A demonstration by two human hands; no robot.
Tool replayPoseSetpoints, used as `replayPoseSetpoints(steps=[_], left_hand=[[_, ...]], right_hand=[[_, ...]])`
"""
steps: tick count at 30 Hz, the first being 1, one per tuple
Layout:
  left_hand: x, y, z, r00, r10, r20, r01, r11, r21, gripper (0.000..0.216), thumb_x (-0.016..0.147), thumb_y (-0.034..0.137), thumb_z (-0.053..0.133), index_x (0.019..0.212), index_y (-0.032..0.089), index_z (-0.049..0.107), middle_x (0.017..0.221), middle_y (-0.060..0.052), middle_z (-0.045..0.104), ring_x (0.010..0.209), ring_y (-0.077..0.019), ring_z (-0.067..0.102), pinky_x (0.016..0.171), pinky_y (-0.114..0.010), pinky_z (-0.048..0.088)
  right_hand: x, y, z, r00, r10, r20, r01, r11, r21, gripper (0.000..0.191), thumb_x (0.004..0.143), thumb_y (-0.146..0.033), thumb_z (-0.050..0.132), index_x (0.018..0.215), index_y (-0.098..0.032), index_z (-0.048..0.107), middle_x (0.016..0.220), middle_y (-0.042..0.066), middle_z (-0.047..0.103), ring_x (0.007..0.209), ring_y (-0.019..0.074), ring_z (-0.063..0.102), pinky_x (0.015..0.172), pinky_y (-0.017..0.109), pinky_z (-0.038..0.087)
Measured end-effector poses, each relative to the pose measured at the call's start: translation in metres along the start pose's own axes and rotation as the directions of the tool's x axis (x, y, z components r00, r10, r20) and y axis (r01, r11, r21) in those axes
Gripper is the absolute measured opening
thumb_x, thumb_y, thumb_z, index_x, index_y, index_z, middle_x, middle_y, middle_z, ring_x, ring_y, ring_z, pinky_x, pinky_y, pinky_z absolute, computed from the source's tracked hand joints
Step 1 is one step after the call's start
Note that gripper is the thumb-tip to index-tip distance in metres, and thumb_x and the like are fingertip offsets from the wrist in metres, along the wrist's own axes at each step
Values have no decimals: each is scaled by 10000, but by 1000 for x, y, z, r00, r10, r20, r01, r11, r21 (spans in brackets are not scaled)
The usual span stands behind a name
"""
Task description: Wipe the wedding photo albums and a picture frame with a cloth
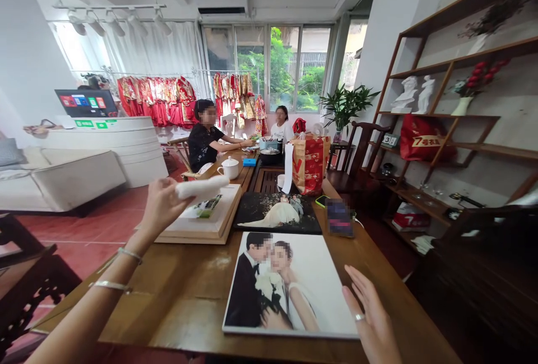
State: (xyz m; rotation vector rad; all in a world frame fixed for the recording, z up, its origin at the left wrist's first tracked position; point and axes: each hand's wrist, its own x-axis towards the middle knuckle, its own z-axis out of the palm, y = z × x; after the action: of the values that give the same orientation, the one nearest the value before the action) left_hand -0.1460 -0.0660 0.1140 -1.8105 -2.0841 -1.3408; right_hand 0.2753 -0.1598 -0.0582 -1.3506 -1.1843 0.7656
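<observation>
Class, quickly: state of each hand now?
Left hand: closed on a long white wad.
Right hand: open, by a rectangular couple photo with white edges.

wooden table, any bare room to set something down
Bare wood shows on the wooden table between the left forearm, the frame stack and the couple portrait; a strip lies between the right hand and the table's right edge. It's crowded beyond the portrait, with the dark photo and red paper bag.
</observation>
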Motion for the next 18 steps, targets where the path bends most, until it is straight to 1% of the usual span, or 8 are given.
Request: replayPoseSetpoints(steps=[3, 6, 7, 10, 13, 15, 17, 18], left_hand=[[-6, 32, -9, 999, 23, 43, -17, 990, -141, 475, 887, 467, 488, 1126, 64, 566, 1047, -48, 666, 991, -220, 595, 869, -344, 489], [-24, 68, -14, 972, -34, 232, 165, 804, -571, 573, 780, 515, 630, 1165, 96, 564, 965, -61, 719, 872, -232, 643, 767, -335, 531], [-34, 80, -13, 944, -50, 326, 255, 737, -626, 579, 742, 507, 672, 1160, 117, 578, 910, -64, 732, 814, -235, 661, 720, -334, 545], [-71, 110, -3, 791, -9, 612, 503, 580, -641, 562, 678, 487, 732, 1115, 150, 629, 836, -92, 743, 666, -257, 691, 596, -345, 562], [-112, 130, 17, 662, 41, 749, 617, 537, -575, 562, 691, 511, 707, 1151, 198, 627, 929, -98, 744, 768, -298, 710, 634, -376, 577], [-137, 136, 31, 672, 79, 737, 590, 545, -596, 532, 720, 507, 687, 1156, 206, 630, 1011, -97, 733, 912, -311, 693, 744, -390, 572], [-159, 138, 45, 724, 44, 688, 557, 551, -621, 517, 744, 493, 677, 1174, 210, 628, 1075, -98, 715, 1006, -317, 662, 807, -393, 554], [-168, 138, 50, 724, 27, 690, 565, 550, -615, 522, 744, 482, 684, 1185, 209, 627, 1089, -103, 710, 1029, -323, 652, 817, -398, 550]], right_hand=[[-1, -11, 0, 998, -31, -50, 34, 997, 66, 559, 824, -574, 546, 1240, -205, 494, 1377, 133, 503, 1279, 330, 441, 1069, 498, 339], [-3, -34, 5, 991, -123, -44, 127, 987, 103, 562, 817, -534, 593, 1262, -210, 482, 1390, 136, 488, 1296, 325, 421, 1082, 495, 316], [-4, -44, 7, 985, -173, -9, 173, 976, 129, 615, 795, -543, 621, 1288, -210, 466, 1405, 144, 471, 1304, 330, 411, 1083, 495, 314], [-17, -72, 14, 955, -259, 144, 209, 933, 294, 942, 634, -718, 672, 1373, -202, 402, 1443, 169, 419, 1330, 373, 364, 1074, 505, 322], [-38, -86, 11, 942, -70, 328, -77, 906, 415, 1082, 531, -803, 663, 1409, -237, 384, 1408, 151, 474, 1313, 397, 382, 1049, 530, 340], [-51, -86, 6, 897, 106, 428, -301, 856, 419, 989, 571, -739, 694, 1390, -256, 421, 1320, 141, 564, 1266, 398, 448, 1019, 549, 364], [-57, -81, 4, 837, 225, 498, -454, 794, 405, 900, 594, -626, 750, 1357, -240, 470, 1226, 141, 632, 1211, 395, 509, 995, 560, 386], [-58, -78, 4, 805, 261, 533, -513, 758, 403, 875, 586, -577, 776, 1336, -220, 497, 1188, 144, 654, 1184, 393, 533, 988, 560, 395]])
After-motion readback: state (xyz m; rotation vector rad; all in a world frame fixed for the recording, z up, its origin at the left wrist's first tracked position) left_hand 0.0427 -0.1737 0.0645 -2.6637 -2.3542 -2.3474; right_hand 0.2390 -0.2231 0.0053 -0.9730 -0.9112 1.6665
